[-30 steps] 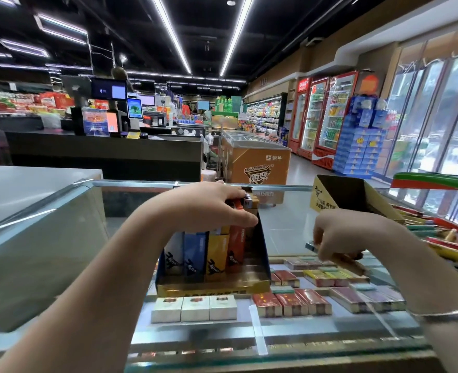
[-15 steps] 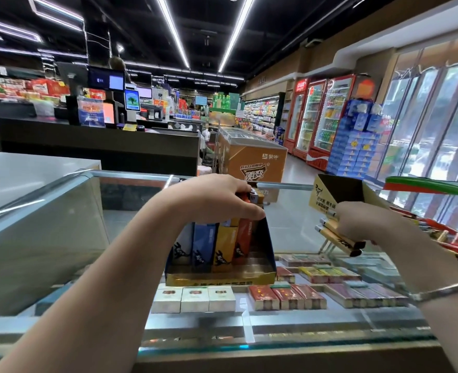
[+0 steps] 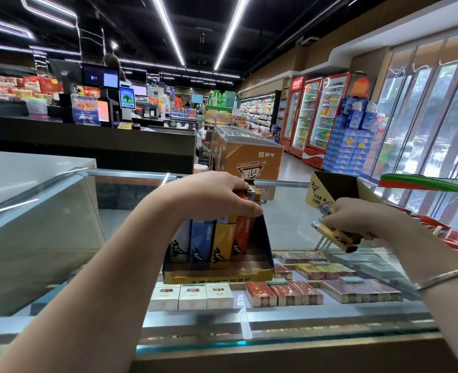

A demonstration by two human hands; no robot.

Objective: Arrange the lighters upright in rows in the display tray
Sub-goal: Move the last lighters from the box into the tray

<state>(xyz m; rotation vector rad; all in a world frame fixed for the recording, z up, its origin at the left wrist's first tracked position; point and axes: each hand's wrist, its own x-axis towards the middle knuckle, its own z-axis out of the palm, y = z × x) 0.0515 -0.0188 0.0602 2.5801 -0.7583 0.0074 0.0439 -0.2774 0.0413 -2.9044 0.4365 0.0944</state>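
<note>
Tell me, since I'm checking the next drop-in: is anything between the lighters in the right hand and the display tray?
Only the left hand, resting over the upright lighters in the display tray. The glass counter between the held yellow lighters and the tray looks bare.

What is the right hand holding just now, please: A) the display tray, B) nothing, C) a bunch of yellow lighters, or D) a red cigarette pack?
C: the right hand grips a bunch of yellow lighters, held apart from the display tray, where the left hand rests on the upright lighters.
</note>
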